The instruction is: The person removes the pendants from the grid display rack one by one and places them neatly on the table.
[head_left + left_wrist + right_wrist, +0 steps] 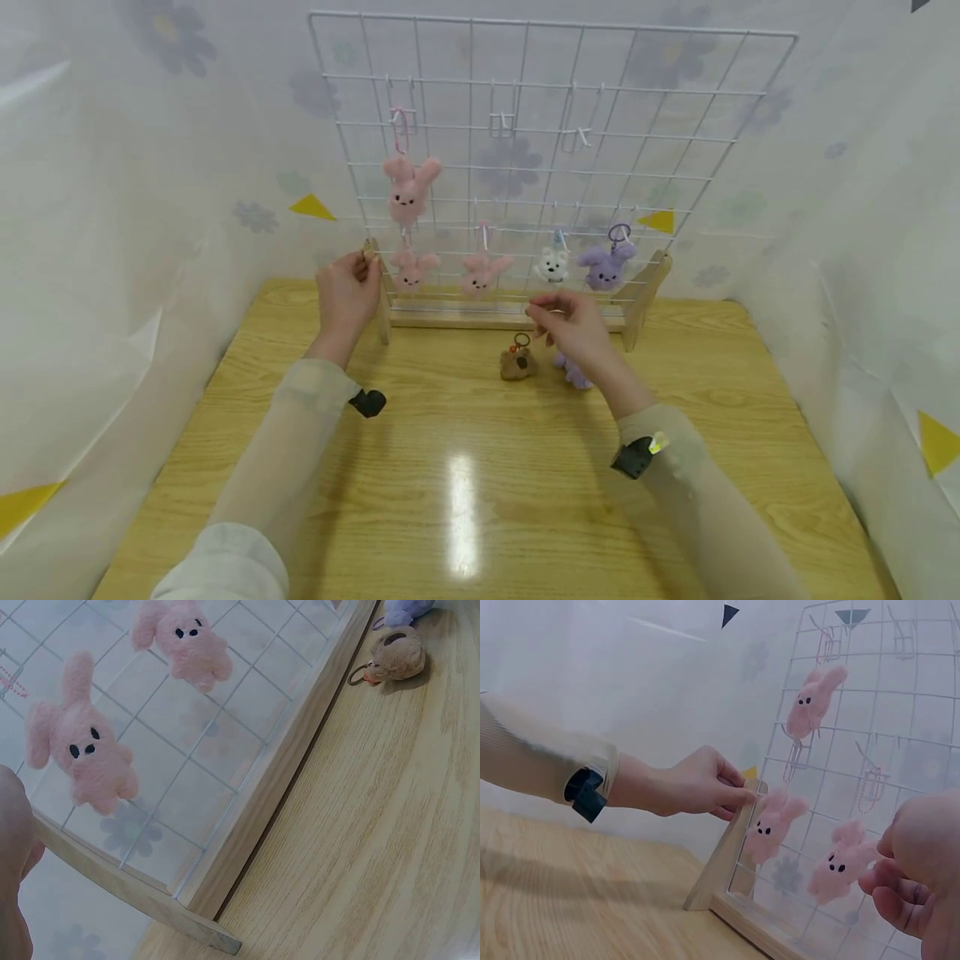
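My left hand holds the top of the rack's left wooden leg between thumb and fingers. In the head view my right hand hovers in front of the white wire grid, fingers loosely curled with nothing visible in them. Just below it on the table lies a purple plush keychain, partly covered by the hand. A brown plush keychain with a ring sits to its left. Pink rabbit plush keychains hang on the grid's left side and middle; a white plush keychain and a purple rabbit keychain hang at the lower right.
Upper hooks on the grid carry nothing. The right wooden leg and a bottom wooden bar support the grid on the wooden table. Pale flowered sheeting with yellow triangles surrounds the table.
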{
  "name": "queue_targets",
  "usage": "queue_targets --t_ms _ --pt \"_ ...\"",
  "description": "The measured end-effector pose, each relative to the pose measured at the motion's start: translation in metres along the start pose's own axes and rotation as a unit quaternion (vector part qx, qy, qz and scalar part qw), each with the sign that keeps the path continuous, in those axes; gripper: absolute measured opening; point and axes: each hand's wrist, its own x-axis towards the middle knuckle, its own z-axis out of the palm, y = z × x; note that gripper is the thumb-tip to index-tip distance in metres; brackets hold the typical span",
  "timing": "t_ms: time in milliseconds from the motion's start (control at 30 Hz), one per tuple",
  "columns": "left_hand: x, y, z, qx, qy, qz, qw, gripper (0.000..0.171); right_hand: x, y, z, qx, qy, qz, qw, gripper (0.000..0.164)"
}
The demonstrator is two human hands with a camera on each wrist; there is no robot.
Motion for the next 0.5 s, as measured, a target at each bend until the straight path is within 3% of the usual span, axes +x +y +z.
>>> queue_targets --t_ms 500 --pt "0.0 0.0 0.0 0.009 -0.006 -0.009 0.9999 0.033 0.0 -0.065 0.01 0.005 -0.055 -0.099 0.994 0.023"
